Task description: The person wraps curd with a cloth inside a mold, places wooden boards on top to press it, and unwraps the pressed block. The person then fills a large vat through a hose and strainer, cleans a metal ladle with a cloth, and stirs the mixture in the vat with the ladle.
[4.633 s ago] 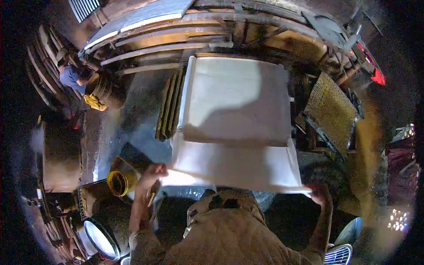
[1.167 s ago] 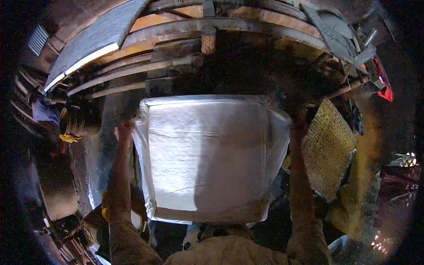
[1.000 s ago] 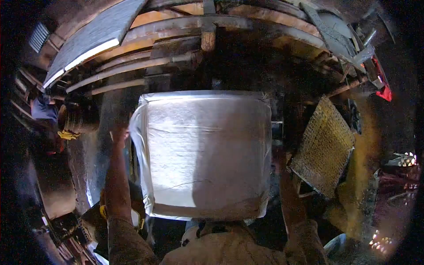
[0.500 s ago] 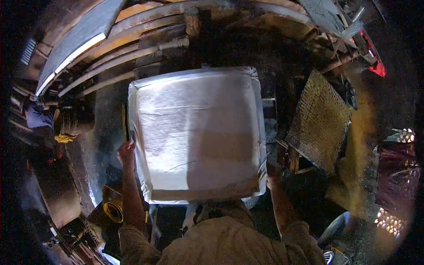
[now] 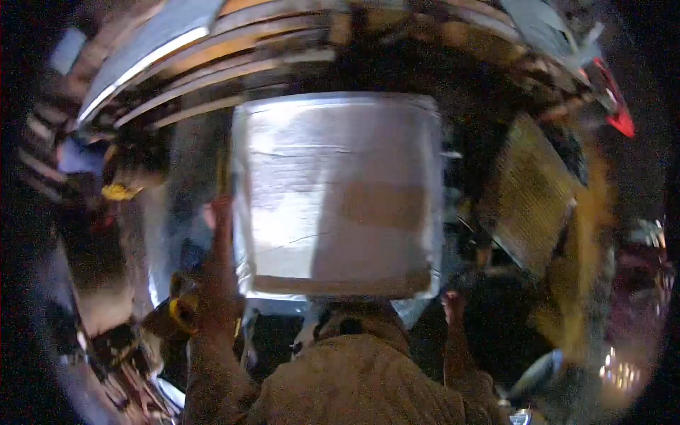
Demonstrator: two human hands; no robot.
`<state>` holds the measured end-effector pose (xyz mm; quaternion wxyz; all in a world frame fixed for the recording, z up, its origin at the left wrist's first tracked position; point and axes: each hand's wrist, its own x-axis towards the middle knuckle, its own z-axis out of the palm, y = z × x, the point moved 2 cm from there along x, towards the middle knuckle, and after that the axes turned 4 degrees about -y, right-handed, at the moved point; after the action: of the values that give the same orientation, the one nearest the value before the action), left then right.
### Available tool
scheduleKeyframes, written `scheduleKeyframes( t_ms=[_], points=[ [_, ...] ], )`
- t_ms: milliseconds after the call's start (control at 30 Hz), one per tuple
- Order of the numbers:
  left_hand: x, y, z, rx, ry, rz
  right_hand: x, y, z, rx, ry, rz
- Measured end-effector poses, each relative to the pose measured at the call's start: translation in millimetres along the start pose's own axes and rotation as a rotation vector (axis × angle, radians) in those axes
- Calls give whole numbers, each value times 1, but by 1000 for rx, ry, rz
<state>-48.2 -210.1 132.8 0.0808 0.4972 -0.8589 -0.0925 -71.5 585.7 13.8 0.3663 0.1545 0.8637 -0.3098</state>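
A square frame covered in white cloth [image 5: 368,170] lies in front of my body, its edges wrapped and a dark shadow over its right half. My left hand [image 5: 219,207] is beside the frame's left edge; motion blur smears its fingers. Off the frame's lower right corner, my right hand [image 5: 453,303] is blurred too, apart from the cloth. Whether either hand holds anything cannot be made out.
A woven mat panel [image 5: 531,198] leans at the right. Wooden poles [image 5: 212,99] and a pale slab [image 5: 156,53] lie at the back left. A person in blue [image 5: 81,157] is at the far left, near a yellow cloth [image 5: 120,191]. A yellow bucket [image 5: 183,312] stands lower left.
The white cloth, earlier stretched between both hands, now lies over the frame with its edges wrapped. Both hands have come away from the cloth's sides, and my right hand has moved nearer my body.
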Motion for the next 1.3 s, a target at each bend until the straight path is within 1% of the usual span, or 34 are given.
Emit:
scheduleKeyframes(
  t_ms=[67, 167, 233, 267, 300, 367, 433, 500, 533, 567, 633, 700, 767, 800, 833, 867, 967, 1033, 1100, 1133, 1233, 1267, 1300],
  points=[
    [-3, -2, 3, -49, 27, 86, 8, -42, -3, 163, 67, -42],
    [-4, -1, 6, -123, 50, 178, 23, -85, -2, 267, 112, -89],
    [5, -23, 20, -162, 122, 164, 29, -97, 5, 273, 124, -93],
    [17, -55, 40, -198, 185, 105, 31, -100, 10, 270, 123, -86],
    [19, -61, 35, -192, 195, 103, 33, -100, 17, 263, 128, -78],
    [6, -75, 43, -729, -293, -387, 35, -99, 24, 252, 130, -68],
    [7, -52, 26, -783, -385, -339, 37, -99, 28, 248, 138, -55],
    [-7, -16, -10, -798, -453, -285, 36, -96, 31, 240, 147, -45],
    [-21, -2, -29, -1010, -459, -313, 36, -95, 31, 234, 144, -42],
    [-29, -12, -24, -1004, -452, -328, 37, -95, 31, 229, 148, -43],
    [-44, -37, -4, -493, -515, -177, 37, -93, 31, 221, 148, -38],
    [-69, -43, -14, -182, -280, 113, 37, -92, 31, 218, 158, -33],
    [-90, -44, -17, -229, -142, -58, 39, -92, 32, 212, 159, -33],
    [-94, -50, -15, -442, -12, -155, 40, -93, 32, 212, 166, -36],
    [-92, -58, -8, -441, -8, -160, 39, -96, 31, 211, 165, -37],
    [-88, -67, -2, -474, 58, -184, 38, -97, 30, 205, 165, -40],
    [-104, -65, -24, -786, 166, -203, 38, -98, 29, 201, 159, -49],
    [-126, -57, -26, -1682, -309, -634, 38, -101, 26, 198, 167, -61],
    [-142, -108, 6, -1058, -287, -434, 38, -104, 26, 196, 170, -68],
    [-148, -152, 37, -933, -289, -365, 37, -106, 25, 191, 169, -75],
    [-163, -185, 45, -977, -164, -234, 38, -109, 25, 177, 177, -92],
    [-168, -212, 80, -1196, -77, -120, 35, -114, 23, 175, 175, -100],
    [-180, -174, 38, -1630, -271, -167, 38, -113, 24, 176, 180, -107]
  ],
)
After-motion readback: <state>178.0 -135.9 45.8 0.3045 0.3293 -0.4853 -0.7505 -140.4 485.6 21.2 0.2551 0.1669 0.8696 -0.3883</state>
